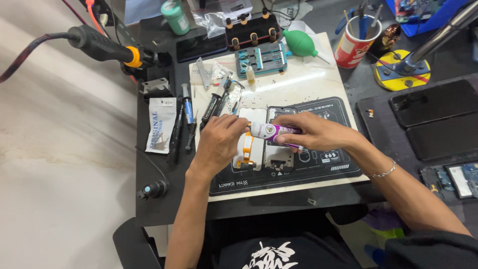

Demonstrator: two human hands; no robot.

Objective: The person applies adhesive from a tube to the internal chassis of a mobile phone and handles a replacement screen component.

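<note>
My right hand (318,132) grips a small white and purple glue tube (273,131), held sideways over an opened phone (264,149). Fingers of my left hand (219,139) pinch the tube's tip or cap at its left end. The phone lies back-open on a black work mat (328,164), showing a white and orange part on its left half and a dark board on its right. Both hands hover just above the phone.
Screwdrivers and tweezers (189,124) lie left of the mat beside a white packet (160,124). A blue clamp fixture (261,59), green air blower (300,43) and red cup of tools (354,42) stand behind. Dark phones (433,102) rest on the right. A hot-air handle (107,47) sits at the far left.
</note>
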